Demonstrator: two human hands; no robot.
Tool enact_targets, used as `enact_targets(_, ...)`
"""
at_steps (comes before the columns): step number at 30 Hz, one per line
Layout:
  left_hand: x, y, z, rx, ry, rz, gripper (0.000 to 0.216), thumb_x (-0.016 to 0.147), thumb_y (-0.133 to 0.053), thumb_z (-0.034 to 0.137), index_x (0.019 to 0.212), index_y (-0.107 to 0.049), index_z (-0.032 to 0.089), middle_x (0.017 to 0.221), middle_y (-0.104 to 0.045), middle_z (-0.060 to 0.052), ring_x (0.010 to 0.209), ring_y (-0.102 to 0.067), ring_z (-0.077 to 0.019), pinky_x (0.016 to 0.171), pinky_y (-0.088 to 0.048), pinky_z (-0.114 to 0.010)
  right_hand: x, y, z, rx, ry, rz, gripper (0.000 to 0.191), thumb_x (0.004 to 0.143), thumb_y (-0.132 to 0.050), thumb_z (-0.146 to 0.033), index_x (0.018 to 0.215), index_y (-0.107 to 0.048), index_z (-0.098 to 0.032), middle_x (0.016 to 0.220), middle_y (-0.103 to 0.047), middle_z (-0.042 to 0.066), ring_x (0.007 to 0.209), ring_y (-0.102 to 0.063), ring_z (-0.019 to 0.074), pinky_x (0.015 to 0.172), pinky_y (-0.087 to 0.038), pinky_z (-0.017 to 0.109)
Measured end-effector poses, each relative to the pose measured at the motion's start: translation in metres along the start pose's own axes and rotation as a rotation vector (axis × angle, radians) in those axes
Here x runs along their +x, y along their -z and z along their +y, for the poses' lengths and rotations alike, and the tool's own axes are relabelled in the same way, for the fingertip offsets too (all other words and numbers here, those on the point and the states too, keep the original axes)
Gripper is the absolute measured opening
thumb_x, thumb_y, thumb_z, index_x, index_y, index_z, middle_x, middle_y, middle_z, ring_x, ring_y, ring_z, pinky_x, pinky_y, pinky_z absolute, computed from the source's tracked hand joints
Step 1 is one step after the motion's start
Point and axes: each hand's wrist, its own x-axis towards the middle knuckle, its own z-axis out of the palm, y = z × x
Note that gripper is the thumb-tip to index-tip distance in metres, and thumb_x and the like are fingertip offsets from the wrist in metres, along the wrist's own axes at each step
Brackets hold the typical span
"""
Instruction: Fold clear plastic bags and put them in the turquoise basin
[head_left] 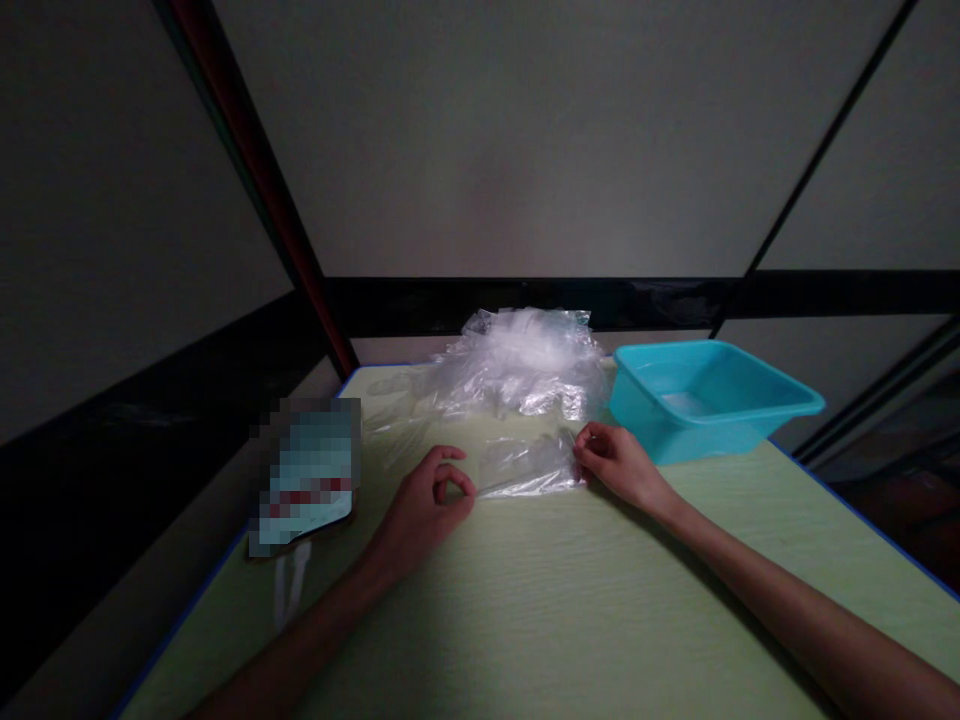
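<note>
A thin, crinkled piece of clear plastic film (529, 468) lies flat on the table between my two hands. Whether it is a bag or a disposable glove is hard to make out. My left hand (439, 495) pinches its near left corner between thumb and index finger, the other fingers curled above. At the opposite end, my right hand (606, 458) has its fingertips closed on the film's right edge. Just behind it rises a loose heap of similar clear plastic pieces (525, 350), with a few strands spreading left.
A turquoise plastic basin (705, 440) stands at the right, close beyond my right hand. To the left, a phone-like device (311, 480) with a blurred screen leans above a white strap (291, 585). The pale table (525, 620) has blue edges and meets a panelled wall (487, 150) behind.
</note>
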Motion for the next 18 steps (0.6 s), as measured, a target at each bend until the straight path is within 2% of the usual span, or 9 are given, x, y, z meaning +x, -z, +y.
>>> enact_targets(7,0.001,-0.004,-0.005,0.055,-0.02,0.028,0.036,0.061,-0.053,0.018,0.096,-0.042,0.016,0.063,-0.056,0.005,0.048,-0.033,-0.0093,0.047,-0.028,-0.021,-0.002,-0.001,-0.002,-0.057,0.015,0.069,0.003,0.067,-0.045,-0.018,0.068,-0.048,-0.018,0.053,-0.056,-0.001,0.046,-0.053,0.0127,0.044,-0.037,0.022)
enact_targets(11,0.002,-0.006,-0.005,0.044,0.008,0.029,0.036,0.063,-0.052,0.02,0.096,-0.041,0.016,0.059,-0.053,0.006,0.048,-0.036,-0.0097,0.048,-0.029,-0.021,-0.003,-0.003,-0.002,-0.091,0.008,0.101,0.012,0.066,-0.045,-0.016,0.078,-0.047,-0.018,0.051,-0.057,-0.003,0.043,-0.052,0.0122,0.042,-0.036,0.021)
enact_targets(18,0.002,-0.011,-0.009,0.114,-0.044,0.075,0.041,0.063,-0.049,0.016,0.102,-0.037,0.016,0.058,-0.052,0.008,0.047,-0.038,-0.0098,0.049,-0.03,-0.021,-0.004,-0.004,-0.003,-0.219,0.062,0.137,0.014,0.067,-0.048,-0.015,0.081,-0.048,-0.018,0.055,-0.057,-0.003,0.049,-0.053,0.0126,0.045,-0.036,0.021)
